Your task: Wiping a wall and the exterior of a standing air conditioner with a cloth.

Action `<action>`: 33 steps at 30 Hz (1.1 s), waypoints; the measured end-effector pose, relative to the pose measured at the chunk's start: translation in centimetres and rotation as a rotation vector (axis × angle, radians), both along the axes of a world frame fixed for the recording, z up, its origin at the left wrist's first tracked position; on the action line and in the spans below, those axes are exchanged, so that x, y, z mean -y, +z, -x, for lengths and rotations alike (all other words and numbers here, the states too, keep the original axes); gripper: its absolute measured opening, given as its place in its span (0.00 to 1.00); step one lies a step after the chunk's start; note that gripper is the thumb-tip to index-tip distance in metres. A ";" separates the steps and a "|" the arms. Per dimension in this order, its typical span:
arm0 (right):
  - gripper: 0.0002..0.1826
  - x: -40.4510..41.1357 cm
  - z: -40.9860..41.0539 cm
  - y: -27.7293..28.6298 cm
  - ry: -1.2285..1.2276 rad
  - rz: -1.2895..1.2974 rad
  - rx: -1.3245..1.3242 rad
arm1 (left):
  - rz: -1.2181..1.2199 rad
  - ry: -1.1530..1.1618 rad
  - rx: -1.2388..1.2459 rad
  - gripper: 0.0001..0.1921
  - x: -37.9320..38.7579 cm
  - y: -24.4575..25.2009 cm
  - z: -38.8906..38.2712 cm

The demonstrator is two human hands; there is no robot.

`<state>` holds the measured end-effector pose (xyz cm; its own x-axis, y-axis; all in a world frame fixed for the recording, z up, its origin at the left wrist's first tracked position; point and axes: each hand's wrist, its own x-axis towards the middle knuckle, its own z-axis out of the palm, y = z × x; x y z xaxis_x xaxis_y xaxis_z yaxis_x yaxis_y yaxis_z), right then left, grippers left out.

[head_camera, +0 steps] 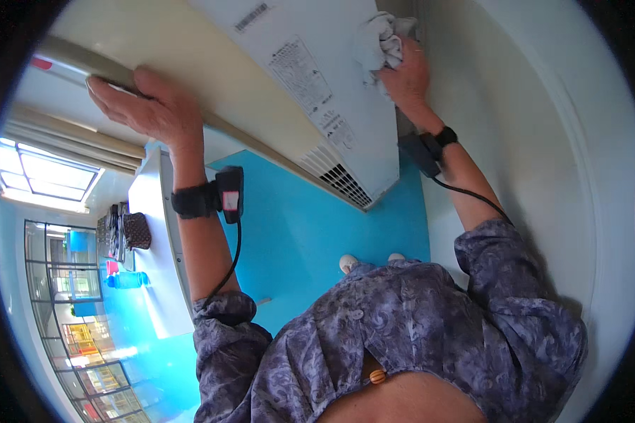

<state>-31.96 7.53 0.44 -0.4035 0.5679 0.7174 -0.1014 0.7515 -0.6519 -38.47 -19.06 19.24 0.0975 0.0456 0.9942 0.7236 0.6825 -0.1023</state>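
A tall floor-standing air conditioner [275,100] stands before me, with a yellowed cream casing and a paler panel bearing printed labels. My right hand [410,76] holds a crumpled white cloth [382,39] against the pale panel, near its edge on the wall side. My left hand [161,113] rests at the cabinet's opposite long edge, thumb and fingers spread on either side of it. Nothing loose shows in that hand. A louvred grille [344,180] sits at the cabinet's lower end.
A wall [481,106] runs close along my right side. Left of me stands a white table [156,254] with a brown patterned bag [136,231] beyond it and a blue bottle [127,280]. Black straps and cabled devices [229,195] sit on both wrists. The floor [291,222] is blue.
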 end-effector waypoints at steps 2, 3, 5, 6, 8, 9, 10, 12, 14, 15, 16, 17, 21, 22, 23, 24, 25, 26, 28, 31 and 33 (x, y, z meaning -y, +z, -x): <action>0.29 0.9 0.5 -2.9 -0.009 0.093 0.114 | 0.003 0.035 0.047 0.31 0.1 -2.0 -0.4; 0.30 1.9 0.1 -5.4 0.055 0.142 0.185 | 0.024 0.062 0.091 0.30 0.1 -3.4 -0.7; 0.33 5.5 -1.6 -12.6 0.052 0.125 0.274 | 0.051 0.074 0.138 0.30 0.5 -6.1 -1.9; 0.37 7.6 -2.9 -14.3 0.249 0.265 0.674 | 0.101 0.128 0.196 0.30 1.4 -7.5 -2.5; 0.37 10.2 -5.2 -16.9 0.446 0.387 0.962 | 0.125 0.140 0.316 0.26 2.7 -10.5 -3.6; 0.37 10.2 -5.5 -17.1 0.436 0.393 0.959 | 0.099 0.109 0.376 0.23 3.0 -11.3 -4.2; 0.35 10.1 -5.6 -17.4 0.295 0.438 0.814 | 0.102 0.099 0.377 0.23 3.2 -11.6 -4.5; 0.34 7.5 -4.9 -17.6 0.186 0.566 0.554 | 0.184 0.168 0.802 0.14 4.1 -11.6 -5.4; 0.34 3.0 -2.5 -12.9 0.103 0.672 0.447 | 0.199 0.223 0.787 0.12 3.8 -11.2 -5.5; 0.32 1.8 -2.2 -9.5 0.078 0.624 0.256 | 0.192 0.191 0.888 0.12 3.7 -11.2 -5.5; 0.31 0.2 -1.2 -8.6 0.066 0.497 0.201 | 0.182 0.150 0.977 0.13 3.3 -11.2 -5.4; 0.31 -0.6 -0.2 -8.3 0.064 0.367 0.139 | 0.181 0.161 1.015 0.14 3.2 -11.6 -5.1; 0.33 4.1 0.1 -11.6 0.127 0.488 0.188 | 0.165 0.159 1.014 0.13 3.5 -12.1 -4.8; 0.34 5.4 -0.9 -13.7 0.174 0.433 0.338 | 0.137 0.177 1.006 0.13 3.8 -12.1 -4.8; 0.34 6.1 -2.1 -16.7 0.283 0.422 0.494 | 0.154 0.170 1.009 0.13 3.8 -12.1 -4.7; 0.34 6.5 -3.0 -19.1 0.384 0.404 0.649 | 0.169 0.159 1.010 0.14 3.6 -12.1 -4.6; 0.35 7.5 -3.5 -19.7 0.405 0.377 0.745 | 0.144 0.156 0.987 0.13 3.4 -12.0 -4.8; 0.36 8.2 -4.3 -19.8 0.420 0.346 0.845 | 0.113 0.165 0.980 0.13 3.1 -12.0 -4.9; 0.36 9.5 -5.9 -16.0 0.591 0.342 0.875 | 0.144 0.126 0.979 0.14 3.3 -11.6 -5.3; 0.35 10.2 -8.0 -10.7 0.828 0.586 0.782 | 0.087 -0.005 1.058 0.13 3.3 -12.9 -6.0; 0.34 11.4 -8.6 -7.2 0.937 0.806 0.653 | 0.113 -0.153 1.146 0.16 4.1 -15.9 -7.6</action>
